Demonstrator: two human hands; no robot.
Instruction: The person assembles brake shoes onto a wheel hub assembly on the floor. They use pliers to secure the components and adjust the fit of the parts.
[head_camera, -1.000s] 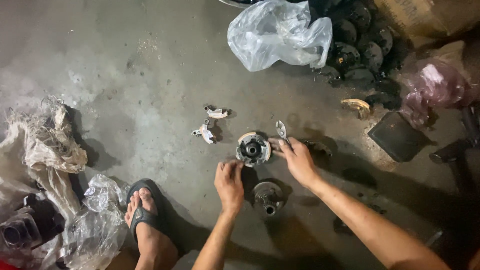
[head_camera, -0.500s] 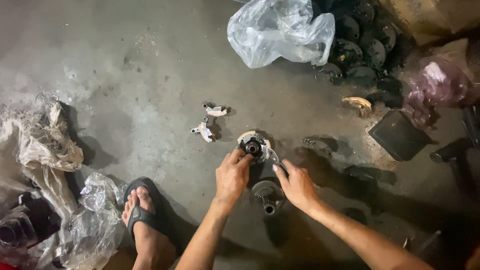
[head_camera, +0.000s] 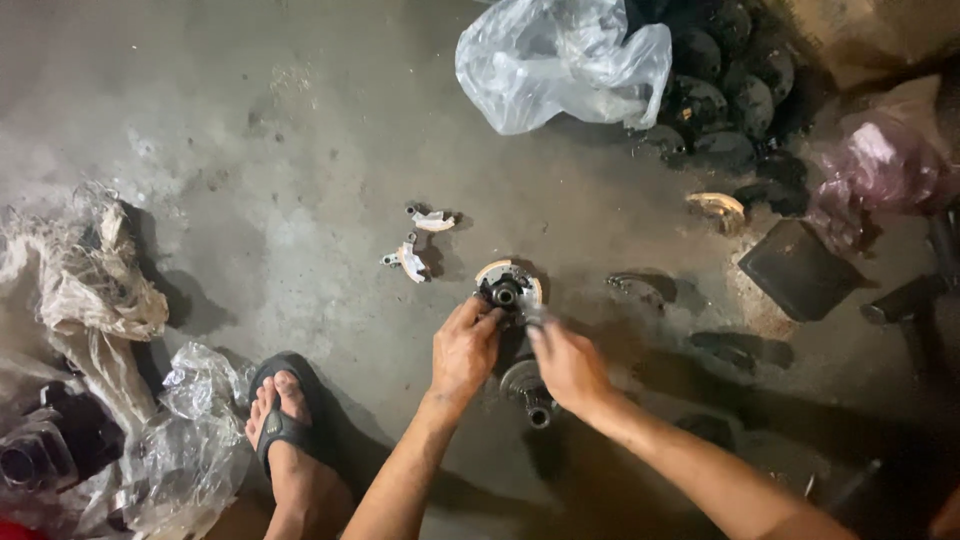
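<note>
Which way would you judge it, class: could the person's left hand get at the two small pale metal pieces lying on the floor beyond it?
Probably yes. The two small pale metal pieces lie on bare concrete floor, up and left of the left hand, with nothing between them. That hand is busy at the round metal part, though, alongside the right hand.

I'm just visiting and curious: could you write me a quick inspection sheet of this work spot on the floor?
Surface: grey concrete floor, stained and dusty.
Job's things: round metal assembly; a second round part lies below it.
Clutter: two small metal pieces, crumpled plastic bags, dark discs.
Hands: left hand and right hand both touch the assembly.
Cables: nothing seen.
Surroundings: sandalled foot, dark flat block.
</note>
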